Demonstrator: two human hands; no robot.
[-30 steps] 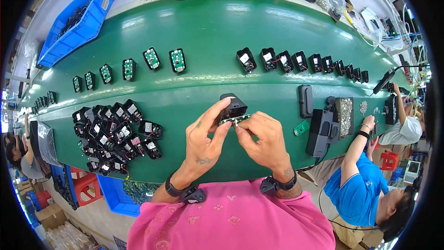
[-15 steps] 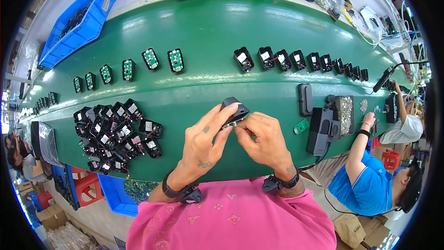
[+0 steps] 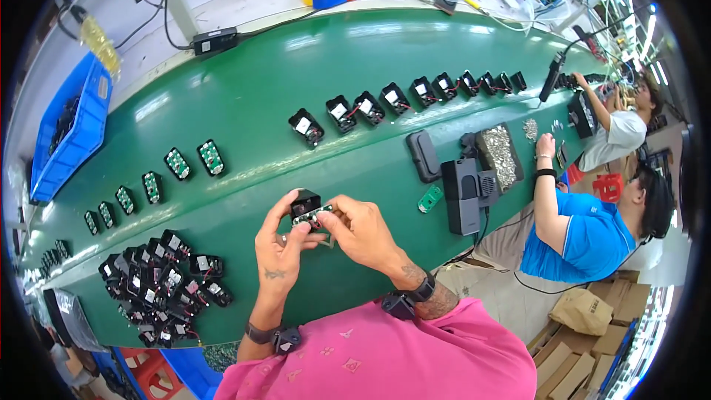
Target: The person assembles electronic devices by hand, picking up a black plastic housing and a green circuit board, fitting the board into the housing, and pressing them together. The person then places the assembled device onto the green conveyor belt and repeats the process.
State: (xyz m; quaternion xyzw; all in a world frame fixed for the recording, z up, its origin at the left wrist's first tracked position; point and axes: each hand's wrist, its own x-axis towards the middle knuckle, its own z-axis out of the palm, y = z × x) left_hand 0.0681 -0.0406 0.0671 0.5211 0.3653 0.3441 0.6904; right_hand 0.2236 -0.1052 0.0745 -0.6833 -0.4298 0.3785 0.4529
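Observation:
Over the green conveyor belt (image 3: pixel 296 67), my left hand (image 3: pixel 279 252) grips a small black plastic housing (image 3: pixel 304 200) from the left. My right hand (image 3: pixel 361 232) pinches a small green circuit board (image 3: pixel 311 215) against the housing's underside. Both hands meet at the front edge of the belt, fingers closed around the two parts. A heap of black housings (image 3: pixel 163 285) with wires lies to the left of my left hand.
Green boards (image 3: pixel 178 164) lie in a row on the belt at left, black housings (image 3: pixel 370 107) in a row at right. A blue bin (image 3: pixel 70 133) stands far left. A tray of screws (image 3: pixel 500 154), black units (image 3: pixel 463 194), and seated co-workers (image 3: pixel 585 230) are right.
The view has shifted, so the belt now tilts. My hands stay together on the housing and board, with the housing turned slightly between the fingers.

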